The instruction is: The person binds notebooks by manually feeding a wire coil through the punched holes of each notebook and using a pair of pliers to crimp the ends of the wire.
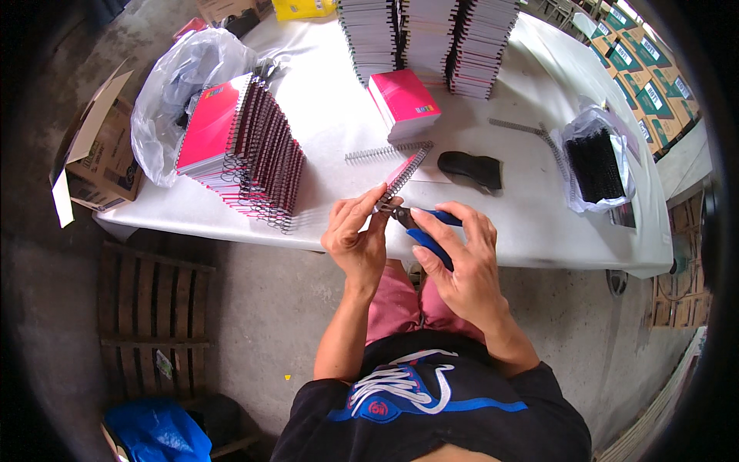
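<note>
A white cloth covers the desk (531, 239), hanging a little over its near edge. At the middle of that edge, the left hand (356, 231) pinches the end of a wire coil (407, 171) between thumb and fingers. The right hand (468, 262) is wrapped around the blue handles of a pair of pliers (402, 217), whose dark head meets the coil at the left fingertips. Just beyond, another coil (377, 154) lies on the cloth, with a black pouch (471, 169) to the right.

A stack of red spiral notebooks (239, 146) leans near the desk's left end, a clear plastic bag (150, 115) beside it. Tall piles of notebooks (428, 35) stand at the far edge, a red paper block (403, 102) in front of them. Near the right edge, a bag-lined container (594, 165) holds black coils.

The floor (262, 308) is bare grey concrete. An open cardboard box (112, 158) stands off the left edge; green-and-tan boxes (650, 77) are stacked past the far right corner. Below the near left corner are a slatted wooden piece (158, 304) and a blue plastic sheet or bag (158, 431).
</note>
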{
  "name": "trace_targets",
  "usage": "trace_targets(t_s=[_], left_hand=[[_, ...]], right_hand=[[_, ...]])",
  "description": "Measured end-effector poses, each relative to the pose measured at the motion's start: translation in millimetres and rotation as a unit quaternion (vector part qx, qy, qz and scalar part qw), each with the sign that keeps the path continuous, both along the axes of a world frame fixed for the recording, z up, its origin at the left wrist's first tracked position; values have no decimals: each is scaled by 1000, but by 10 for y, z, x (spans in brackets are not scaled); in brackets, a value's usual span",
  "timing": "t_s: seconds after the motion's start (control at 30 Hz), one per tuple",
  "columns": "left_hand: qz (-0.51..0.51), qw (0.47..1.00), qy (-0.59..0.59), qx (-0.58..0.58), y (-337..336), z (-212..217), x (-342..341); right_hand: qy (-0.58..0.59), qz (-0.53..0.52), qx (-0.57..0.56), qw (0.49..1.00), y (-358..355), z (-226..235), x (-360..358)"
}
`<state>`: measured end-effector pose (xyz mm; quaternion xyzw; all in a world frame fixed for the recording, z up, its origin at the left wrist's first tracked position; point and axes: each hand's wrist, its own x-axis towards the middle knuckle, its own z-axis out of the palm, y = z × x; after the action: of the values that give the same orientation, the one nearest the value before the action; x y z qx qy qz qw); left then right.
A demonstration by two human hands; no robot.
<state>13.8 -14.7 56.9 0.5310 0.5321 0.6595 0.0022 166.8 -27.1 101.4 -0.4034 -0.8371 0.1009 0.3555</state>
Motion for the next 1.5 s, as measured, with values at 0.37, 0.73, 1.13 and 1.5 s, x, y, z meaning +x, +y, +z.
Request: trace_targets(t_s=[0.37, 0.73, 1.13, 1.5], left_hand=[[42, 994, 77, 58, 2, -67, 47], [-168, 909, -381, -16, -27, 42, -114], [-135, 958, -234, 100, -346, 500, -320], [157, 978, -106, 92, -230, 756, -1437]], right_hand=[[424, 256, -654, 572, 38, -147, 119], [-280, -268, -92, 917, 348, -647, 777], [490, 202, -297, 795, 693, 68, -368], [568, 311, -368, 667, 1684, 1011, -1876]])
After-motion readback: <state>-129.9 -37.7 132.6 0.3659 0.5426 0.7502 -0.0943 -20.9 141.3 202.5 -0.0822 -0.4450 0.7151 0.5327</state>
